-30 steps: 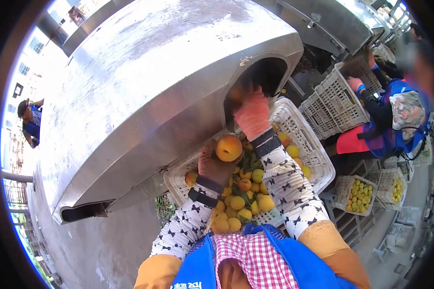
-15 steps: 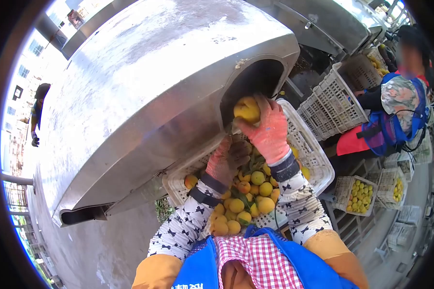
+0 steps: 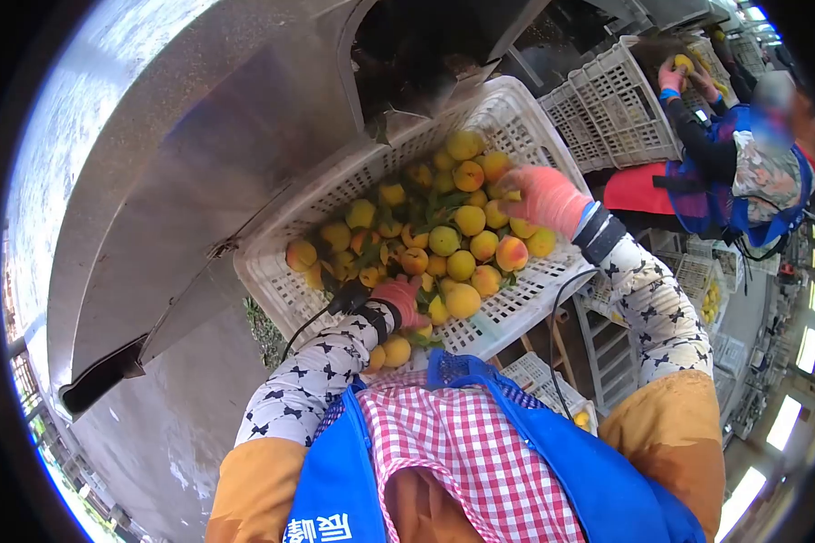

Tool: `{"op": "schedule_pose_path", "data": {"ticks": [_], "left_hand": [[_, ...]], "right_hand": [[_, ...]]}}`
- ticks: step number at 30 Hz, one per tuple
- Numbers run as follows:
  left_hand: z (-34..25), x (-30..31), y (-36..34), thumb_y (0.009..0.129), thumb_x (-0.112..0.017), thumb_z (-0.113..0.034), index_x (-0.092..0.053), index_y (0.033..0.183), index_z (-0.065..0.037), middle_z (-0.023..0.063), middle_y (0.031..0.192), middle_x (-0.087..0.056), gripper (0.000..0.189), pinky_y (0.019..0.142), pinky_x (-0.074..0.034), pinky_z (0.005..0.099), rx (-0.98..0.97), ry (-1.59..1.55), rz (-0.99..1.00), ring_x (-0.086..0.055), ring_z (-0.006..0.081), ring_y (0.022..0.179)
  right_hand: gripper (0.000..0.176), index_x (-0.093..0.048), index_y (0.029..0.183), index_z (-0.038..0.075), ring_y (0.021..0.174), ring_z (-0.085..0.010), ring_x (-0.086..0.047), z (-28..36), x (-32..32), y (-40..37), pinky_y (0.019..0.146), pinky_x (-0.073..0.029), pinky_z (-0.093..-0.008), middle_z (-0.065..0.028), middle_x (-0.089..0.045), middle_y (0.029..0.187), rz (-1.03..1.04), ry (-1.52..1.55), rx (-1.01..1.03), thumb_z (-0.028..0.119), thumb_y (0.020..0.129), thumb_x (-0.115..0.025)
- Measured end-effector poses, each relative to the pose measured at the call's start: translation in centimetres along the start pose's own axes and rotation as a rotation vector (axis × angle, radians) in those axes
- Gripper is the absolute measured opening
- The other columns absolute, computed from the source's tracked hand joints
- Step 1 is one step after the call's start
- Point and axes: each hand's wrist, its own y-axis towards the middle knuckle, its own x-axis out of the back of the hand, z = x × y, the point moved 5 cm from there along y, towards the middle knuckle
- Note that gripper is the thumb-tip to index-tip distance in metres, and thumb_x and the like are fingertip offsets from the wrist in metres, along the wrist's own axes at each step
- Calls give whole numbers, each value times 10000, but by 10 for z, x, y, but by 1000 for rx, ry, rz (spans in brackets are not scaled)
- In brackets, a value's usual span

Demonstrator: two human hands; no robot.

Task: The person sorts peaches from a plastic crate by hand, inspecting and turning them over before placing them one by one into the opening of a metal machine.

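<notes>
A white plastic crate [image 3: 505, 330] lies tilted in front of me, with many yellow and orange-red peaches [image 3: 444, 241] and some green leaves inside. My left hand [image 3: 402, 301], in a pink glove, is low in the crate among the peaches; its fingers are partly hidden, so its grip is unclear. A dark object [image 3: 348, 297] with a black cord sits beside that wrist. At the right side of the crate my right hand [image 3: 545, 199], also gloved in pink, is over the peaches, fingers curled and slightly blurred; what they hold, if anything, is hidden.
A large metal machine [image 3: 217, 118] with a dark opening [image 3: 417, 59] rises behind and left of the crate. At the right, a co-worker [image 3: 756, 181] holds a yellow fruit [image 3: 684, 63] over another white crate [image 3: 607, 109]. More crates [image 3: 693, 281] stand at the lower right.
Both hands have come down from the machine's opening into the crate and moved apart. The yellow fruit at my right hand is no longer seen there. The view has shifted toward the crate.
</notes>
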Motion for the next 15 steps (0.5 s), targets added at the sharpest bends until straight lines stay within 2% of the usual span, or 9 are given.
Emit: {"op": "schedule_pose_path", "data": {"ticks": [1, 3, 4, 6, 8, 10, 12, 13, 15], "left_hand": [[-5, 6, -9, 656, -729, -612, -456, 1376, -120, 187, 1323, -479, 914, 987, -428, 460, -8, 13, -18, -487, 358, 1230], [-17, 6, -20, 657, -736, -597, -525, 1310, -116, 175, 1312, -487, 838, 970, -435, 458, -84, 191, 29, -484, 340, 1224], [-23, 2, -22, 657, -744, -581, -594, 1244, -112, 163, 1300, -496, 766, 953, -442, 455, -157, 380, 66, -482, 321, 1219], [-29, -18, -11, 636, -756, -579, -656, 1166, -120, 132, 1291, -507, 708, 938, -441, 457, -184, 406, 80, -464, 296, 1223], [-28, -18, -6, 614, -757, -600, -633, 1208, -125, 109, 1291, -511, 771, 939, -444, 445, -160, 448, 118, -475, 301, 1215], [-22, -15, 2, 614, -749, -611, -684, 1128, -115, 86, 1184, -608, 717, 877, -490, 423, -177, 430, 18, -572, 275, 1115], [-24, -23, 5, 627, -742, -605, -734, 999, -112, 68, 1026, -689, 618, 783, -535, 405, -207, 446, 237, -659, 250, 965], [-27, -21, 3, 633, -736, -596, -752, 909, -107, 61, 930, -717, 561, 725, -552, 409, -220, 444, 181, -688, 244, 882], [-22, -23, 4, 652, -728, -563, -745, 957, -106, 80, 989, -711, 549, 732, -549, 418, -188, 321, 204, -681, 258, 915]], "right_hand": [[437, -656, 1110, 48, 955, -374, -644, -3, -28, -8, 843, -511, -412, -191, -678, 975, 151, -139, 98, 308, 765, -725], [387, -660, 1055, 40, 954, -354, -651, 10, -73, -17, 833, -516, -421, -180, -669, 1012, 506, -460, 23, 262, 742, -715], [383, -649, 1047, 35, 990, -345, -641, 1, -102, -23, 835, -518, -432, -177, -645, 1060, 451, -623, 220, 236, 726, -710], [528, -603, 1136, 25, 980, -354, -627, -28, -157, -17, 841, -508, -419, -166, -605, 1115, 379, -801, 387, 244, 680, -756], [536, -598, 1135, 17, 996, -354, -621, -23, -146, -9, 852, -504, -420, -172, -607, 1105, 452, -760, 352, 230, 672, -764], [544, -593, 1134, 8, 1012, -355, -615, -14, -116, -11, 864, -500, -420, -178, -610, 1095, 521, -737, 318, 217, 664, -772], [576, -573, 1176, -16, 1026, -315, -618, -3, -59, -11, 901, -490, -396, -174, -613, 1106, 148, 128, 56, 191, 672, -759], [593, -555, 1218, -30, 1049, -249, -609, -5, -46, -9, 920, -481, -350, -156, -611, 1124, 117, 585, -59, 204, 705, -739], [634, -529, 1295, -23, 1054, -182, -597, 18, -3, -16, 919, -480, -306, -125, -620, 1163, -68, 1001, 25, 231, 753, -738]]}}
